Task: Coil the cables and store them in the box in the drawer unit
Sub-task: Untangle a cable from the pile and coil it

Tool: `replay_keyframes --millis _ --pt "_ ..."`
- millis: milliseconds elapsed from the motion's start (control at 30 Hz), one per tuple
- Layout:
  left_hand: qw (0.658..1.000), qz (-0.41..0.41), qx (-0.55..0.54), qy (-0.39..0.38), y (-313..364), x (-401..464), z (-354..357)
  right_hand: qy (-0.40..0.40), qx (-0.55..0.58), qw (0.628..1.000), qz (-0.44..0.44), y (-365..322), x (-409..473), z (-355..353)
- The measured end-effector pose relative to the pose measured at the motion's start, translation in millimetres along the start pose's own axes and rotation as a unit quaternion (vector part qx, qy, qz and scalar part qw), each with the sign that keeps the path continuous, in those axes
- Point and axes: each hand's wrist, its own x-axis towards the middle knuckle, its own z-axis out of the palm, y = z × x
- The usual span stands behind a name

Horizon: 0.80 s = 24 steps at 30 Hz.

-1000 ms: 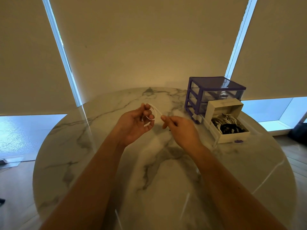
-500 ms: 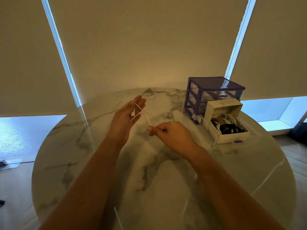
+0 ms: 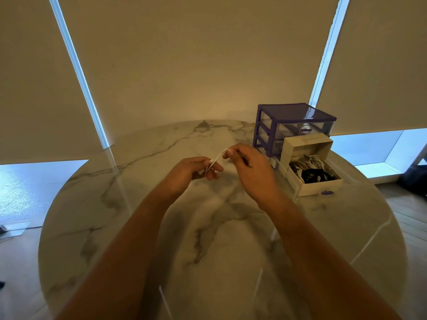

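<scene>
Box [image 3: 308, 144] (cables [image 3: 310, 168] inside) beside drawer unit [image 3: 293, 121]; marble table [image 3: 115, 204] beneath.

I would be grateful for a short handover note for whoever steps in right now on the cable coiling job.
Left hand: holds the loops of a thin white cable, above the marble table.
Right hand: pinches the same cable's free stretch.
White box: open, sitting in the pulled-out drawer of the purple drawer unit, at the table's right.
Done: white and black coiled cables already lie in the box.
Left: finish this coil, put it in the box, push the drawer shut.
</scene>
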Motion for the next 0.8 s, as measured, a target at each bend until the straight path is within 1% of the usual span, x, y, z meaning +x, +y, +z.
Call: replay_keyframes --millis 100,200,267,333,433,600,667,800 --pt "0.995 -0.047 -0.084 0.004 4 0 3 -0.012 0.018 1.0 0.022 9 0 5" --pt "0.973 -0.097 -0.207 0.022 6 2 4 -0.03 0.017 0.999 0.033 11 0 10" --pt "0.961 -0.11 -0.253 0.017 6 3 3 -0.036 0.025 0.998 0.037 11 -1 14" --pt "0.956 -0.117 -0.268 0.013 5 3 3 -0.028 0.014 0.999 0.023 10 -1 19" --pt "0.953 -0.125 -0.275 0.012 5 3 5 -0.018 -0.038 0.999 -0.003 7 -2 20" --pt "0.952 -0.113 -0.283 -0.001 5 2 5 -0.003 -0.096 0.995 -0.028 1 -4 17" --pt "0.952 -0.106 -0.288 -0.013 5 2 5 0.011 -0.103 0.994 -0.034 2 -4 17" --pt "0.96 -0.098 -0.261 -0.016 4 1 6 0.027 -0.096 0.994 -0.037 2 -3 16"
